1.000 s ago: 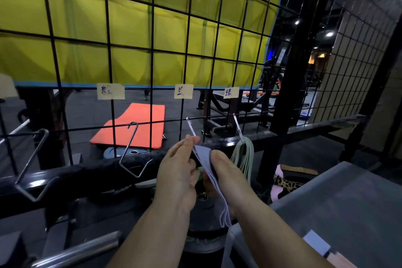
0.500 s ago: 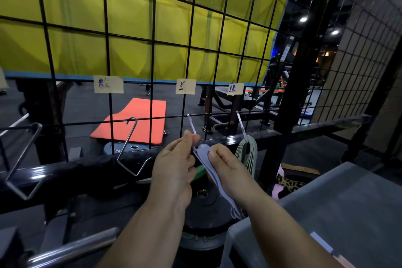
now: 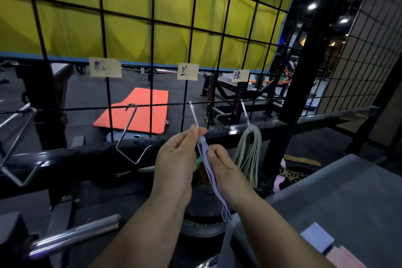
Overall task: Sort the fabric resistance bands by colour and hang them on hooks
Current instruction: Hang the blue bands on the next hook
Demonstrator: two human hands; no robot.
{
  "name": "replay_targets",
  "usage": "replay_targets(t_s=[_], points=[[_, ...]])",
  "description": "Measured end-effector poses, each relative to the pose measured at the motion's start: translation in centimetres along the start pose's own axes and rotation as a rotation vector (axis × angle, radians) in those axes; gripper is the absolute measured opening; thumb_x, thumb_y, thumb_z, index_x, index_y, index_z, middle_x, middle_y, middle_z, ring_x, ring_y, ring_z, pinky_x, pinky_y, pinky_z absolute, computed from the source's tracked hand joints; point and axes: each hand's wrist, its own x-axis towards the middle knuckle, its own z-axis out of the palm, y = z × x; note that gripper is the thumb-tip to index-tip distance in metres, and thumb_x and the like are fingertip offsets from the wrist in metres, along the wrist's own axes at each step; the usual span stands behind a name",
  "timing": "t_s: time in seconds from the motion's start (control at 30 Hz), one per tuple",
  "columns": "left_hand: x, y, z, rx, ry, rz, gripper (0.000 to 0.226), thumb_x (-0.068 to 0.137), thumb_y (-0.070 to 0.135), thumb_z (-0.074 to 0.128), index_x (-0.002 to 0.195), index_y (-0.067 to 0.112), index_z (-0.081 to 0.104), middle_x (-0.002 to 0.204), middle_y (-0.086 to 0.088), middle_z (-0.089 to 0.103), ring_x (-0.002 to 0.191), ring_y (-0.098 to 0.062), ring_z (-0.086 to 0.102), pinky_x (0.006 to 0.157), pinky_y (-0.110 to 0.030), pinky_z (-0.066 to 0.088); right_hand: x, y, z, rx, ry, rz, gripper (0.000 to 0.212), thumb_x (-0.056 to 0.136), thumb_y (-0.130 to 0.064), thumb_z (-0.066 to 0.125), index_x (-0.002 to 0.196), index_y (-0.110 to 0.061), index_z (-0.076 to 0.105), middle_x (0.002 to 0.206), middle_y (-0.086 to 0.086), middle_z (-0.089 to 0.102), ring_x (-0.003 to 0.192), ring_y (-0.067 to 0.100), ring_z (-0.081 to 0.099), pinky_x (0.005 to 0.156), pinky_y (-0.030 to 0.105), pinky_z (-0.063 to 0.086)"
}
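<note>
**A:** Where do the bands sit against the hook?

**B:** My right hand point(image 3: 226, 167) pinches the pale blue bands point(image 3: 214, 185) near their top loop, just below the middle hook point(image 3: 193, 113), the one under the centre label point(image 3: 187, 71). The bands hang long. Their top end is up-left at the hook and the tail trails down-right toward the grey bin point(image 3: 348, 191).

**A:** And your other hand?

**B:** My left hand point(image 3: 176, 159) is the nearer one. Its thumb and fingertip pinch the hook's lower end, right at the bands' top. I cannot tell whether the loop is over the tip.

**A:** So what's the move?

**B:** I judge it to be a short lift up and left along the hook's slant, with the right hand feeding. The green bands point(image 3: 249, 154) hang on the right hook point(image 3: 244, 113) just beside, so I must keep clear of them.
</note>
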Motion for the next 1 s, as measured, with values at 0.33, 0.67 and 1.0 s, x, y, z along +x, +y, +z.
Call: replay_targets(t_s=[0.33,0.67,1.0], points=[[-0.5,-2.4,-1.7,0.374,-0.005,0.299,0.02,0.089,0.026,0.064,0.099,0.042,0.07,0.099,0.006,0.064,0.089,-0.005,0.063,0.078,-0.019,0.049,-0.4,0.5,1.2,0.181,0.018,0.021,0.044,0.091,-0.06,0.047,0.102,-0.018,0.053,0.088,0.022,0.049,0.08,0.026,0.043,0.074,0.046,0.038],[-0.9,-4.0,-1.7,0.485,0.039,0.43,0.041,0.085,0.019,0.072,0.116,0.041,0.061,0.084,0.007,0.046,0.07,-0.004,0.051,0.063,-0.009,0.042,-0.5,0.7,1.4,0.178,0.024,0.022,0.04,0.101,-0.041,0.043,0.109,-0.002,0.05,0.093,0.014,0.058,0.084,0.023,0.055,0.078,0.038,0.047],[-1.1,-6.4,-2.1,0.491,0.098,0.525,0.042,0.088,0.036,0.054,0.128,0.024,0.059,0.099,0.014,0.054,0.084,0.005,0.057,0.069,-0.002,0.039,-0.9,1.9,1.5,0.15,0.041,0.02,0.026,0.103,-0.037,0.045,0.107,-0.012,0.051,0.081,-0.001,0.06,0.072,0.008,0.057,0.069,0.026,0.047]])
